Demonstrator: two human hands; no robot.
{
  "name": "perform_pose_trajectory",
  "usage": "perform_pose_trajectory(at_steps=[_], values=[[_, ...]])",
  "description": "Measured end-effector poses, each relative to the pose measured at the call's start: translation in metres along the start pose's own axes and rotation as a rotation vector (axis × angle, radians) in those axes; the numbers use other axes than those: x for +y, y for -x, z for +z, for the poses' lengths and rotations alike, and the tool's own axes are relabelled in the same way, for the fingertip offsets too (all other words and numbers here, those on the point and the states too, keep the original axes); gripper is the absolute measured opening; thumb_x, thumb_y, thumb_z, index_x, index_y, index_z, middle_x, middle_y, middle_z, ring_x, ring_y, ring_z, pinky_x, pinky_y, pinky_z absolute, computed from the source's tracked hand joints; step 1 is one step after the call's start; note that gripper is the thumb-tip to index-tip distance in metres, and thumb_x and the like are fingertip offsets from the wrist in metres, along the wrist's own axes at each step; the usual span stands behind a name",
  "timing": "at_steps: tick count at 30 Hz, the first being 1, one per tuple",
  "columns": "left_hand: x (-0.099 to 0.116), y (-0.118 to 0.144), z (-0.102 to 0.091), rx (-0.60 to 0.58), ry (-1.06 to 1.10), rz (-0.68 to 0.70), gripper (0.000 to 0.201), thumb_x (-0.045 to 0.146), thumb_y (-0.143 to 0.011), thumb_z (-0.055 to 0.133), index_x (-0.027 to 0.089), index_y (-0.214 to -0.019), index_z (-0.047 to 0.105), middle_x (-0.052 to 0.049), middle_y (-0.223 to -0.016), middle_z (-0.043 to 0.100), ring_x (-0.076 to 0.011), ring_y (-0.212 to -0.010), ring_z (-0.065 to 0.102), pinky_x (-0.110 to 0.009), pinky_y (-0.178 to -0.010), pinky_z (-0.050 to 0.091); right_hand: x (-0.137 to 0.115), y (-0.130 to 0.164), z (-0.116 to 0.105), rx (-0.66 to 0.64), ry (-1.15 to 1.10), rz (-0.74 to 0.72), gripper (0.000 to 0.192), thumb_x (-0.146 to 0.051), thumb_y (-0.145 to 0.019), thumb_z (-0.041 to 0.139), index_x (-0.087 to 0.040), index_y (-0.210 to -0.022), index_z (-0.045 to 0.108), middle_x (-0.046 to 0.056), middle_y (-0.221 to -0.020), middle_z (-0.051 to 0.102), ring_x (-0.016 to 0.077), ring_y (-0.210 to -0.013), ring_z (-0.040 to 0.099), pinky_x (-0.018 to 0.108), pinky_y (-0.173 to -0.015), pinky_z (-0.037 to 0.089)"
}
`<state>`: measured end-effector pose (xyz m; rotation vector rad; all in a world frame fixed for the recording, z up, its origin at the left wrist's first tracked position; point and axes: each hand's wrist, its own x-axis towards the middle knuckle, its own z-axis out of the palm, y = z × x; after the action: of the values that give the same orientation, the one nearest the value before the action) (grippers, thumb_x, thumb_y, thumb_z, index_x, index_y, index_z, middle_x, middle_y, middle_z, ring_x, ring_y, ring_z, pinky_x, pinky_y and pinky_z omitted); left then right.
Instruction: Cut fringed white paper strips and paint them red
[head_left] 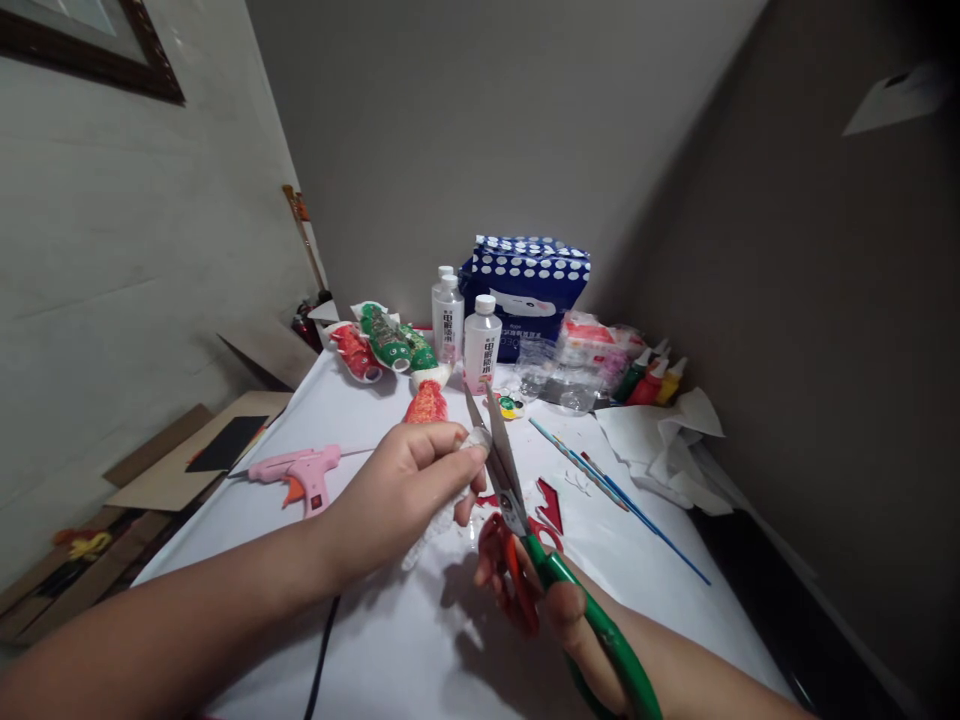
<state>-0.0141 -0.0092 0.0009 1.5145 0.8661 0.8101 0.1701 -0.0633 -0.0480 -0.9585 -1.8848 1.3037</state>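
Observation:
My left hand (412, 470) is closed, pinching a crumpled white piece of thin material (477, 439) between thumb and finger. More of that white material hangs below the palm; its exact kind I cannot make out. In my right hand (566, 610) is a pair of scissors (551, 565) with one green and one red handle loop. The handles are spread and the blades stand slightly apart, pointing away from me, right beside the white piece. Behind my left hand lies a red-orange painted piece with a white end (427, 400), partly hidden by the hand.
A pink glue gun (300, 470) lies at left. Painted fish shapes (386, 338), white-capped bottles (481, 345) and a blue dotted bag (529, 290) stand at the back. Paintbrushes (592, 475), red scraps (550, 505), paint bottles (651, 380) and crumpled white paper (667, 445) are at right.

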Motion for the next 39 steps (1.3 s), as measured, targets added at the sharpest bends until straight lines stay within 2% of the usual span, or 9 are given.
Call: perform_pose_trajectory(at_steps=[5, 10, 14, 18, 22, 25, 33, 36, 39], values=[[0.006, 0.001, 0.002, -0.042, 0.09, -0.023, 0.029, 0.029, -0.089, 0.053, 0.015, -0.066, 0.062, 0.001, -0.052, 0.06, -0.0105, -0.051, 0.057, -0.022, -0.055, 0.044, -0.001, 0.001, -0.002, -0.097, -0.035, 0.005, 0.09, -0.089, -0.072, 0.006, -0.016, -0.099, 0.051, 0.011, -0.089, 0.054, 0.0218, -0.076, 0.05, 0.036, -0.073, 0.048], [0.01, 0.004, 0.004, -0.043, 0.135, -0.022, 0.026, 0.028, -0.088, 0.055, 0.015, -0.067, 0.063, 0.0, -0.052, 0.06, -0.011, -0.049, 0.057, -0.022, -0.052, 0.043, -0.007, 0.0, -0.001, -0.087, -0.091, 0.003, 0.091, -0.092, -0.069, 0.011, -0.016, -0.101, 0.051, 0.013, -0.095, 0.056, 0.023, -0.08, 0.053, 0.037, -0.079, 0.05], [0.01, 0.005, 0.003, -0.019, 0.097, -0.024, 0.026, 0.028, -0.088, 0.054, 0.015, -0.068, 0.063, 0.001, -0.053, 0.06, -0.01, -0.05, 0.055, -0.022, -0.054, 0.042, -0.002, 0.001, 0.0, -0.068, -0.083, -0.01, 0.088, -0.09, -0.071, 0.011, -0.017, -0.098, 0.053, 0.007, -0.081, 0.053, 0.0186, -0.067, 0.047, 0.033, -0.067, 0.049], [0.009, 0.004, 0.001, -0.012, 0.059, -0.039, 0.027, 0.03, -0.089, 0.054, 0.014, -0.069, 0.062, 0.0, -0.056, 0.06, -0.0089, -0.052, 0.054, -0.021, -0.057, 0.039, 0.011, 0.003, 0.001, -0.044, -0.096, -0.014, 0.09, -0.09, -0.071, 0.007, -0.016, -0.091, 0.054, 0.001, -0.068, 0.046, 0.0145, -0.054, 0.04, 0.028, -0.05, 0.039], [0.011, 0.003, 0.0, -0.021, 0.072, -0.045, 0.027, 0.03, -0.087, 0.056, 0.013, -0.067, 0.062, 0.0, -0.055, 0.06, -0.0093, -0.051, 0.053, -0.022, -0.057, 0.038, 0.02, 0.007, 0.001, -0.004, -0.11, -0.029, 0.084, -0.087, -0.077, 0.014, -0.016, -0.089, 0.057, 0.003, -0.071, 0.051, 0.0155, -0.058, 0.044, 0.028, -0.054, 0.038], [0.013, 0.002, 0.0, -0.034, 0.074, -0.027, 0.027, 0.028, -0.086, 0.056, 0.013, -0.066, 0.063, 0.0, -0.053, 0.059, -0.0096, -0.051, 0.054, -0.023, -0.059, 0.039, 0.022, 0.008, 0.001, 0.039, -0.139, -0.026, 0.085, -0.089, -0.074, 0.018, -0.015, -0.086, 0.059, 0.005, -0.074, 0.053, 0.0161, -0.062, 0.044, 0.028, -0.056, 0.037], [0.017, 0.002, -0.002, -0.026, 0.03, -0.052, 0.028, 0.028, -0.085, 0.055, 0.015, -0.061, 0.061, 0.0, -0.057, 0.06, -0.0096, -0.05, 0.052, -0.023, -0.056, 0.041, 0.025, 0.006, -0.002, -0.025, -0.231, -0.034, 0.082, -0.09, -0.072, 0.025, -0.015, -0.083, 0.056, 0.0, -0.068, 0.047, 0.0123, -0.057, 0.039, 0.024, -0.051, 0.033], [0.018, 0.004, -0.002, 0.009, -0.047, -0.073, 0.029, 0.03, -0.083, 0.055, 0.016, -0.057, 0.058, -0.001, -0.052, 0.058, -0.0103, -0.047, 0.049, -0.023, -0.049, 0.037, 0.023, 0.008, -0.009, -0.051, -0.175, -0.071, 0.074, -0.086, -0.077, 0.028, -0.017, -0.08, 0.052, 0.001, -0.071, 0.049, 0.0128, -0.06, 0.04, 0.025, -0.054, 0.035], [0.019, 0.004, -0.005, 0.021, -0.158, -0.065, 0.032, 0.032, -0.082, 0.053, 0.017, -0.054, 0.055, -0.001, -0.05, 0.057, -0.01, -0.045, 0.046, -0.023, -0.045, 0.033, 0.024, 0.01, -0.015, -0.076, -0.172, -0.046, 0.072, -0.086, -0.076, 0.032, -0.017, -0.079, 0.05, 0.002, -0.073, 0.05, 0.013, -0.061, 0.04, 0.025, -0.055, 0.036]])
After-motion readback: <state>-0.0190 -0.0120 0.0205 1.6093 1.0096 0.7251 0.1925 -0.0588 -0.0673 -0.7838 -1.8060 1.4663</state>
